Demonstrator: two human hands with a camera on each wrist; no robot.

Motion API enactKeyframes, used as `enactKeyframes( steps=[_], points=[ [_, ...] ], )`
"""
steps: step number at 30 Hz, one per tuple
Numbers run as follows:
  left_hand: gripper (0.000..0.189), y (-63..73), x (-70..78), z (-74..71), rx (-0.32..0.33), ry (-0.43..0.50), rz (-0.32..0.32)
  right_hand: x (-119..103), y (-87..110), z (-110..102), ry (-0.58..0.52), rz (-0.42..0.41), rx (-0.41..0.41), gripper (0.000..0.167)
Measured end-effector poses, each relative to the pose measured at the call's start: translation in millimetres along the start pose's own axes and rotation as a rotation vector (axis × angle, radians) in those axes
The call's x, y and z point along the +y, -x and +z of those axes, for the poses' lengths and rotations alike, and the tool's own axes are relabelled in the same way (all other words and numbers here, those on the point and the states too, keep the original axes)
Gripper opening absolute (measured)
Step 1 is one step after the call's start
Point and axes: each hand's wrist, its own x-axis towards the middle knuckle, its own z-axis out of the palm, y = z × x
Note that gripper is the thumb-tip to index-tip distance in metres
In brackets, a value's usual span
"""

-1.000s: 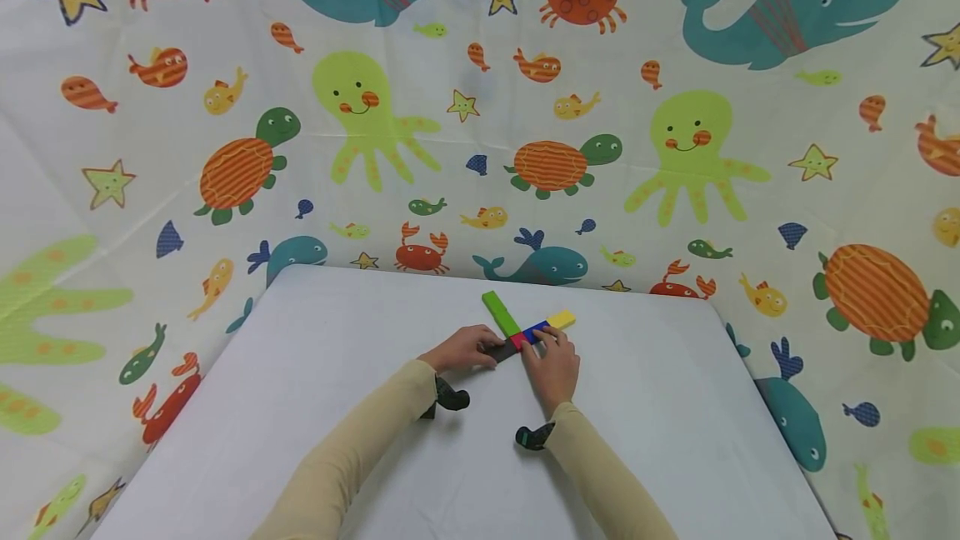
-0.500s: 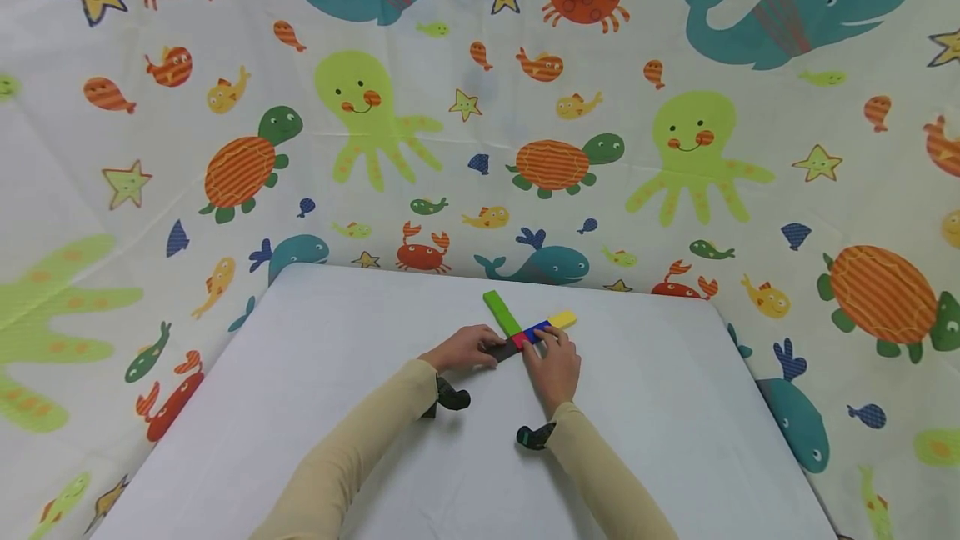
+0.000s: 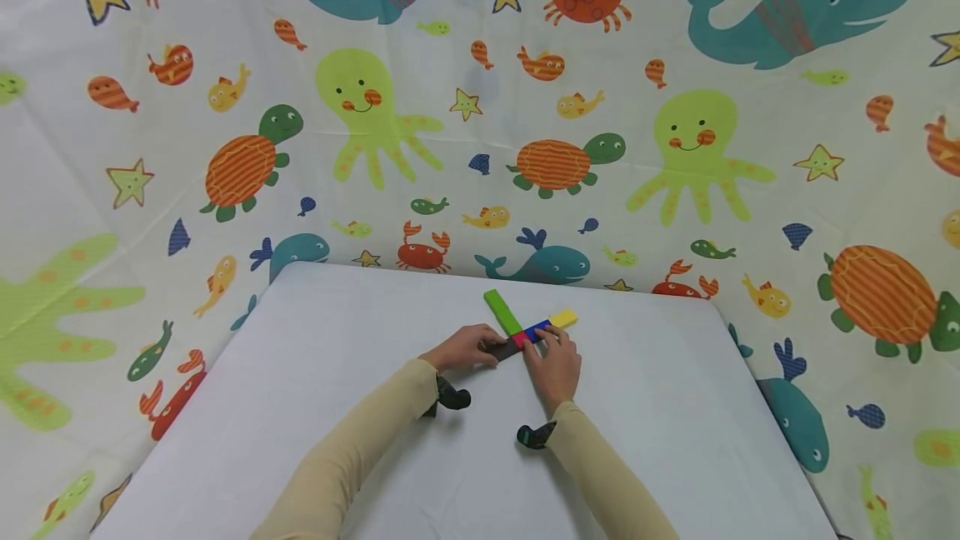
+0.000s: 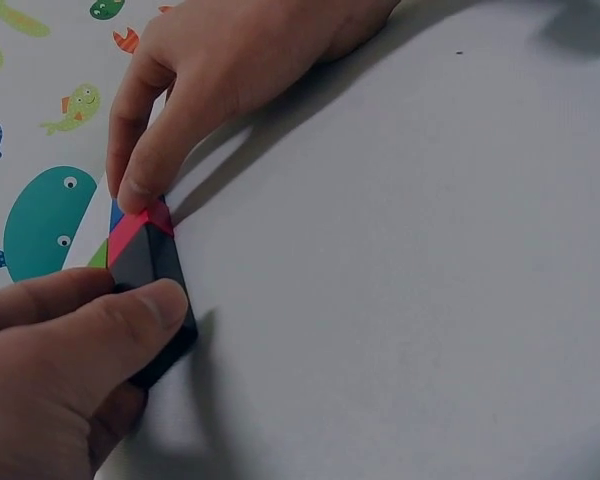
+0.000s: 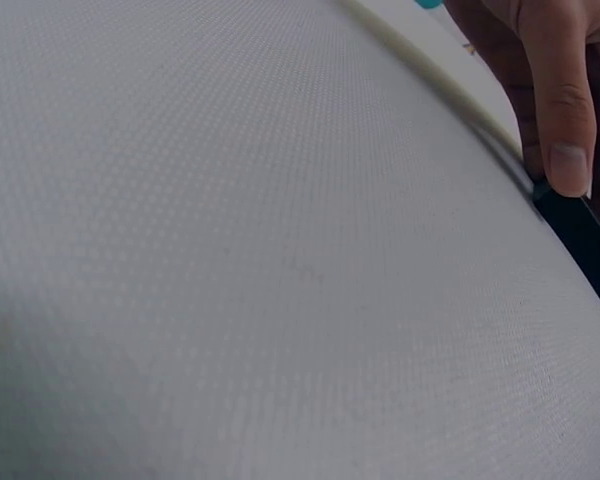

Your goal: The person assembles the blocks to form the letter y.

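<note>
Flat coloured blocks join in a branching shape on the white table point(image 3: 645, 407). A black block point(image 3: 507, 351) lies at the near left end, and my left hand point(image 3: 465, 348) pinches it between thumb and fingers. Beside it is a red block point(image 4: 152, 216), partly under the right thumb. My right hand point(image 3: 557, 363) pinches the blue block point(image 3: 537, 328) from above, thumb right at the red one's edge. Beyond the blue is a yellow block point(image 3: 563, 318). A long green piece point(image 3: 501, 312) slants away from the red. In the right wrist view, the left thumb presses the black block point(image 5: 582, 240).
Behind the table hangs a white cloth point(image 3: 465, 23) printed with sea animals; it also covers both sides. Each wrist wears a dark strap-on device, a left one point(image 3: 452, 395) and a right one point(image 3: 535, 437). Beige sleeves point(image 3: 352, 457) cover both forearms.
Both hands and the blocks stay in place. The head view has shifted very slightly.
</note>
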Motion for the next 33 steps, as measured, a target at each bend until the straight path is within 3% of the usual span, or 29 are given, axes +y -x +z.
enactKeyframes(
  steps=[14,19,24,33],
  points=[
    [0.043,3.7,-1.4,0.1,0.014,-0.005,0.006,0,1.6,0,-0.004,-0.007,0.009,0.045],
    [0.045,11.0,-4.5,-5.6,0.024,0.0,0.002,0,1.4,0,-0.006,-0.014,0.02,0.045],
    [0.044,31.6,-7.4,-17.2,-0.007,0.0,0.022,-1,1.5,-1,-0.02,-0.023,0.026,0.044],
    [0.04,88.4,-10.5,-29.1,-0.114,0.02,0.007,0,2.6,-1,-0.017,-0.023,0.016,0.045]
  ],
)
